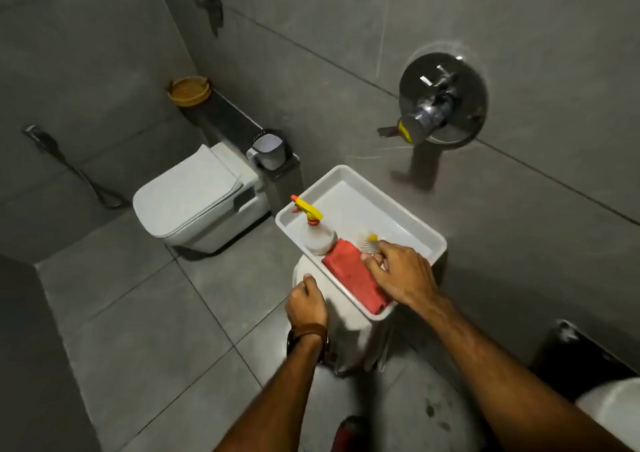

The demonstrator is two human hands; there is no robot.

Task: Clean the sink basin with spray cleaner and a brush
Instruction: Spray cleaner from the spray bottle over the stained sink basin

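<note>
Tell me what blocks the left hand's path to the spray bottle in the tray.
Nothing visible does. The left hand grips the tray's near rim, and the spray bottle stands upright just beyond it, uncovered. The red cloth lies beside the bottle, not across the path.

1. The white tray (398, 206) rests on a white stand (349, 344); its far half, toward the far right corner, is bare and open from above.
2. The tray's near half is crowded: a spray bottle (317, 235) stands upright against the left rim, a red cloth (353, 280) lies along the near left edge, and a brush (369, 242) sits just beside the cloth.
3. The right hand (401, 273) covers the brush and the cloth's right side, blocking that approach.
4. The left hand (306, 301) is closed against the stand's left side, below the tray's near left corner.
5. A wall mixer valve (441, 100) juts out above the tray's far right side.
6. Floor tiles (145, 313) left of the stand lie open up to the toilet (194, 199).
</note>
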